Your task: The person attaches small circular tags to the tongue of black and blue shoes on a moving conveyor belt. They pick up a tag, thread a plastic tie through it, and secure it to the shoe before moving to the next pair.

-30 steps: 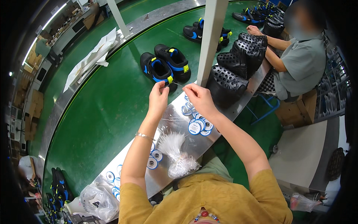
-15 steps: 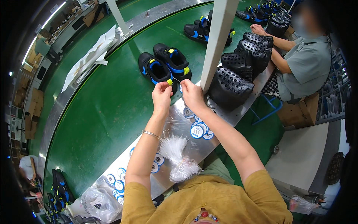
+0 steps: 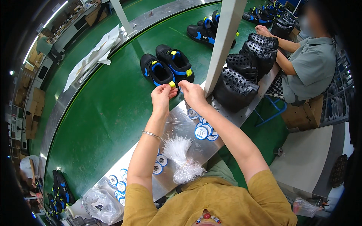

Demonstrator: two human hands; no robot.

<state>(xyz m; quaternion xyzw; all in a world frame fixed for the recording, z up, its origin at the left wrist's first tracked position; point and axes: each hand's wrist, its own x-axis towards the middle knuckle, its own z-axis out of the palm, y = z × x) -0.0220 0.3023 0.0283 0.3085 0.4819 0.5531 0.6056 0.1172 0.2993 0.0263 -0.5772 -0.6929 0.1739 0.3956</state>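
Observation:
A pair of black and blue shoes stands on the green surface before me, the left shoe (image 3: pixel 153 67) beside the right shoe (image 3: pixel 174 62). My left hand (image 3: pixel 162 100) is closed at the yellow heel loop (image 3: pixel 172 84) of the left shoe. Just right of it, my right hand (image 3: pixel 194 94) has thumb and finger pinched together behind the heels; what they hold is too small to make out. Below my hands, round white-and-blue tags (image 3: pixel 201 132) lie on the metal ledge (image 3: pixel 181 118), near a bundle of clear plastic fasteners (image 3: pixel 181 148).
A pale post (image 3: pixel 222 45) rises right of my hands. Beside it stand black perforated boot-like items (image 3: pixel 235 90). A co-worker (image 3: pixel 309 67) sits at the right. More tags (image 3: pixel 120 186) and a clear plastic bag (image 3: pixel 102 205) lie lower left. Another pair of shoes (image 3: pixel 203 32) stands farther off.
My right fingers have shifted slightly and sit a little left against the background. A thin strand that showed between my hands is no longer visible. The shoes stay put.

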